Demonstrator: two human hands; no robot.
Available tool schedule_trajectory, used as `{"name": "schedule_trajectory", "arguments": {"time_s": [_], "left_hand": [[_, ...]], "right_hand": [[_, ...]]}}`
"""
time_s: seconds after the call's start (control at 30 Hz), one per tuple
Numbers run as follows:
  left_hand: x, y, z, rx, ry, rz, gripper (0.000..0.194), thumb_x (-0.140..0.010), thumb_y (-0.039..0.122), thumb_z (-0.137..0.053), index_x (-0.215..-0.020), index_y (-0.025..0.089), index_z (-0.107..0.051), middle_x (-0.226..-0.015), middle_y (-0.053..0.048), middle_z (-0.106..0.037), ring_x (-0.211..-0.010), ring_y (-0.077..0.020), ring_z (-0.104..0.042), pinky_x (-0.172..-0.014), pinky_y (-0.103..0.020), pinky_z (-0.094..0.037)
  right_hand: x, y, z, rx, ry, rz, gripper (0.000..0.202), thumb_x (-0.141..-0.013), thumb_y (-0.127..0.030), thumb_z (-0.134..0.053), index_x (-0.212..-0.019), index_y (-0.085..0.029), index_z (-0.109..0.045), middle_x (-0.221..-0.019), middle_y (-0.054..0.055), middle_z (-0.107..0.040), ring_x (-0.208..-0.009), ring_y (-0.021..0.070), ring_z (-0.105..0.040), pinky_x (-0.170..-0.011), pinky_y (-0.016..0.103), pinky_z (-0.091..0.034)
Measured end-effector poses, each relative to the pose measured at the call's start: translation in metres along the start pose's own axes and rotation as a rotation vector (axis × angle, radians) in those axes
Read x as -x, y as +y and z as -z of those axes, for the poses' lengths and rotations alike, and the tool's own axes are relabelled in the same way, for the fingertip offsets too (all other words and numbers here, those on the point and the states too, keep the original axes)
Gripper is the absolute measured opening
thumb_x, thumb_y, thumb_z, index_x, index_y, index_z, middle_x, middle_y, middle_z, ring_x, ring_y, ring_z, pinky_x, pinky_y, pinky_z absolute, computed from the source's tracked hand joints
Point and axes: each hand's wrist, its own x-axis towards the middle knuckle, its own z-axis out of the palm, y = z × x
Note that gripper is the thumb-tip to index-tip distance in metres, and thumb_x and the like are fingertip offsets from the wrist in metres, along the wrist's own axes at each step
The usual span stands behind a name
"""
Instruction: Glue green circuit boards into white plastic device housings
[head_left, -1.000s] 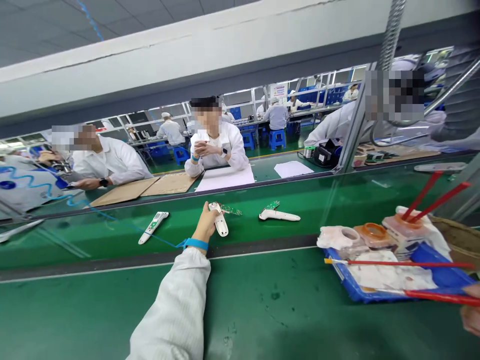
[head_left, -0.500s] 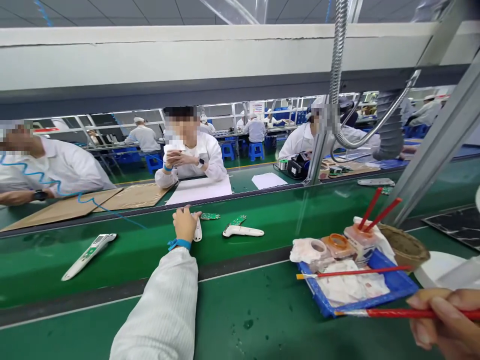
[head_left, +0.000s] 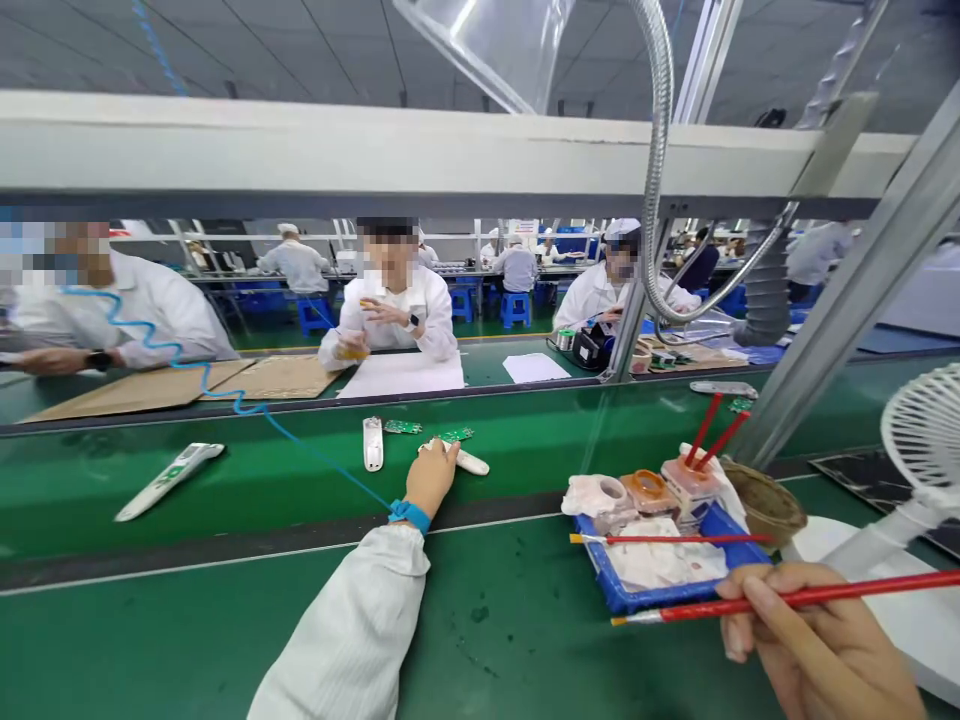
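Observation:
My left hand [head_left: 431, 478], with a blue wrist strap, reaches onto the green belt. Its fingers close over one end of a white plastic device housing [head_left: 471, 461], partly hiding it; a green circuit board [head_left: 456, 434] lies just beyond. To the left lie another white housing [head_left: 373, 445] and its circuit board [head_left: 403, 427]. A longer white handheld device [head_left: 171, 482] rests at the far left. My right hand [head_left: 817, 630] holds a thin red paintbrush [head_left: 705, 610] in a pinch, bristles pointing left, in front of the blue tray.
The blue tray [head_left: 615, 595] holds wiping cloth, with a second red brush [head_left: 675, 539] across it and small jars [head_left: 649, 492] behind. A white fan [head_left: 926, 430] stands at right. A metal post [head_left: 847, 290] slants nearby. Co-workers sit opposite; a blue coiled cord [head_left: 247, 408] crosses the belt.
My left hand has moved right, from the left housing to the one beside it. The right hand with its brush has come further left into view. The camera view has shifted.

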Motion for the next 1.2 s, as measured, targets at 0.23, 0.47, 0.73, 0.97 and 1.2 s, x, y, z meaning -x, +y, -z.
{"name": "schedule_trajectory", "arguments": {"time_s": [0.23, 0.47, 0.73, 0.97, 1.2], "left_hand": [[-0.014, -0.038, 0.029, 0.151, 0.114, 0.157, 0.031, -0.086, 0.032, -0.053, -0.112, 0.015, -0.054, -0.110, -0.008, -0.058, -0.094, -0.0195, -0.059, -0.080, -0.040, -0.049], [-0.015, -0.053, 0.033, 0.395, 0.214, 0.286, 0.034, -0.086, 0.030, -0.054, -0.117, 0.016, -0.052, -0.116, -0.009, -0.056, -0.098, -0.0210, -0.057, -0.082, -0.042, -0.049], [-0.007, -0.035, 0.041, 0.778, 0.078, 0.242, 0.030, -0.087, 0.032, -0.052, -0.111, 0.014, -0.054, -0.107, -0.008, -0.059, -0.089, -0.0180, -0.060, -0.075, -0.037, -0.052], [0.028, 0.005, 0.062, 1.062, -0.080, 0.164, 0.018, -0.086, 0.026, -0.053, -0.097, 0.012, -0.058, -0.085, -0.003, -0.061, -0.068, -0.0115, -0.058, -0.060, -0.027, -0.049], [0.093, 0.050, 0.091, 1.231, -0.321, 0.165, 0.010, -0.075, 0.019, -0.060, -0.079, 0.010, -0.062, -0.070, -0.004, -0.061, -0.060, -0.0103, -0.055, -0.056, -0.021, -0.042]], "right_hand": [[0.003, 0.001, -0.006, -0.062, 0.012, -0.048, 0.020, -0.068, -0.026, -0.074, -0.075, -0.020, -0.057, -0.062, 0.000, -0.063, -0.040, 0.0140, -0.057, -0.037, 0.023, -0.050], [0.004, 0.004, -0.008, -0.072, -0.033, -0.047, 0.022, -0.064, -0.027, -0.077, -0.074, -0.021, -0.058, -0.059, 0.001, -0.065, -0.040, 0.0151, -0.058, -0.038, 0.023, -0.052], [0.004, 0.004, -0.013, -0.084, 0.002, -0.093, 0.024, -0.065, -0.028, -0.077, -0.075, -0.020, -0.057, -0.063, 0.002, -0.066, -0.040, 0.0157, -0.057, -0.036, 0.026, -0.050], [-0.007, -0.015, -0.030, -0.104, -0.045, 0.039, 0.019, -0.071, -0.024, -0.073, -0.075, -0.020, -0.055, -0.065, 0.001, -0.064, -0.038, 0.0129, -0.055, -0.034, 0.024, -0.047], [-0.017, -0.054, -0.072, -0.250, -0.062, 0.322, 0.015, -0.077, -0.015, -0.065, -0.081, -0.022, -0.052, -0.072, 0.000, -0.068, -0.046, 0.0129, -0.059, -0.045, 0.025, -0.050]]}}
